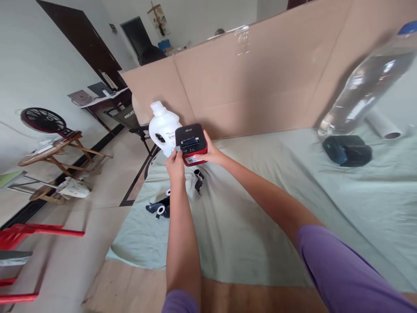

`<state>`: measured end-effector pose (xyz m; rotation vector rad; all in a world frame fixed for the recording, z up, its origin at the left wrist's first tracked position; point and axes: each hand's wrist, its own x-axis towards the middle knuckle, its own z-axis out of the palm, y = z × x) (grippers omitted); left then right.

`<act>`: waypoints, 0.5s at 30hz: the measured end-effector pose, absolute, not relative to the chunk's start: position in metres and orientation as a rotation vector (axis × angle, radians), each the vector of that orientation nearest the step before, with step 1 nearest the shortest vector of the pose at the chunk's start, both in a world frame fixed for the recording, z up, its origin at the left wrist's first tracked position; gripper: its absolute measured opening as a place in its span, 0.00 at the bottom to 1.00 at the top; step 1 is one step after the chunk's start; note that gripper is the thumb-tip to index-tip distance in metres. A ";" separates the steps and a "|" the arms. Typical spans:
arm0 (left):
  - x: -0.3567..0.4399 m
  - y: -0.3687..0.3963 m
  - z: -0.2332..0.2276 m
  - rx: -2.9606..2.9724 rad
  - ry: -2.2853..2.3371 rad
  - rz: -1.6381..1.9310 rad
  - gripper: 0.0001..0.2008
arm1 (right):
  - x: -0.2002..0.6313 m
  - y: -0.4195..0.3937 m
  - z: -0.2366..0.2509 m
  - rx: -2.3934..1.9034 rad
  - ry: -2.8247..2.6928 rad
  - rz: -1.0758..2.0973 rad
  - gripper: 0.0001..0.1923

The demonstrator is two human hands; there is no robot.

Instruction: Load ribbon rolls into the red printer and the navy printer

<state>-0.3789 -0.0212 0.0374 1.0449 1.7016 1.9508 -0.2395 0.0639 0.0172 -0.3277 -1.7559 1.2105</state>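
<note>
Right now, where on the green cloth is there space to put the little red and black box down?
The widest bare patch of green cloth lies between the right arm and the dark blue device. It is crowded by the white jug and the small black parts, under the red and black box that the left hand and right hand hold.

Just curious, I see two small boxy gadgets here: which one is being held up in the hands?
The red-and-black device, gripped by the left hand and right hand by the white bottle. The dark teal device lies untouched on the cloth.
</note>
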 end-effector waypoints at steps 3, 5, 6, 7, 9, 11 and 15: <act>-0.326 -0.036 0.066 1.375 1.653 1.975 0.20 | -0.178 0.047 0.051 -0.362 -1.754 1.017 0.70; -0.286 -0.055 0.069 1.496 1.568 1.929 0.23 | -0.128 0.023 0.063 -0.445 -1.782 0.912 0.69; -0.267 -0.067 0.065 1.534 1.512 1.889 0.24 | -0.103 0.008 0.064 -0.491 -1.800 0.872 0.69; -0.248 -0.080 0.058 1.562 1.458 1.833 0.25 | -0.078 -0.008 0.061 -0.535 -1.821 0.845 0.68; -0.216 -0.106 0.036 1.566 1.382 1.711 0.28 | -0.035 -0.042 0.047 -0.623 -1.838 0.849 0.67; -0.191 -0.128 0.013 1.533 1.330 1.605 0.30 | -0.002 -0.073 0.026 -0.757 -1.808 0.889 0.65; -0.166 -0.150 -0.018 1.483 1.253 1.500 0.32 | 0.029 -0.108 -0.012 -0.960 -1.758 0.903 0.64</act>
